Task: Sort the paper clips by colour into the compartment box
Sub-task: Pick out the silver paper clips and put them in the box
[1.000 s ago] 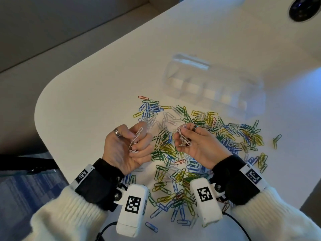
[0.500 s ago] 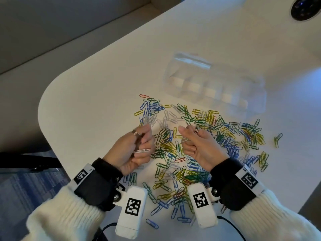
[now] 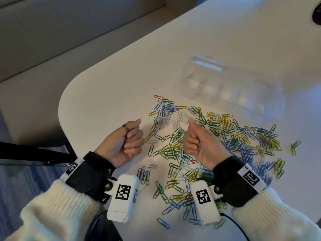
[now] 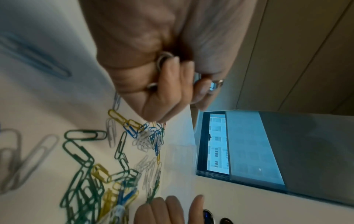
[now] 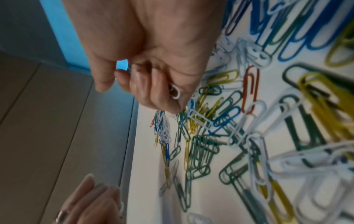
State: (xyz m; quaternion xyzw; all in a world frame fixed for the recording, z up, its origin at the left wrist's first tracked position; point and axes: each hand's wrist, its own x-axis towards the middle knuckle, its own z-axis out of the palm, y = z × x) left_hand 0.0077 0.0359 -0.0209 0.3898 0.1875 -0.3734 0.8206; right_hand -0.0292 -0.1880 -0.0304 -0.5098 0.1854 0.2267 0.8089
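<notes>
A pile of paper clips (image 3: 215,141) in green, yellow, blue, white and a few red is spread over the white table (image 3: 121,80). Beyond it stands the clear compartment box (image 3: 231,91). My left hand (image 3: 128,141) is a fist at the pile's left edge; in the left wrist view white clips (image 4: 162,60) poke out between its curled fingers. My right hand (image 3: 196,141) is a fist over the middle of the pile, and a white clip (image 5: 175,91) shows inside its curled fingers (image 5: 153,91).
The table's rounded edge (image 3: 60,108) lies just left of my left hand, with floor below. A dark round object (image 3: 315,14) sits at the far right corner. Loose green clips (image 3: 295,145) lie apart at the right. Cables (image 3: 231,221) run near my wrists.
Both hands held white clips fanned in the fingers a second ago; they have since curled into fists round them. The view has shifted, so pile and box sit further right.
</notes>
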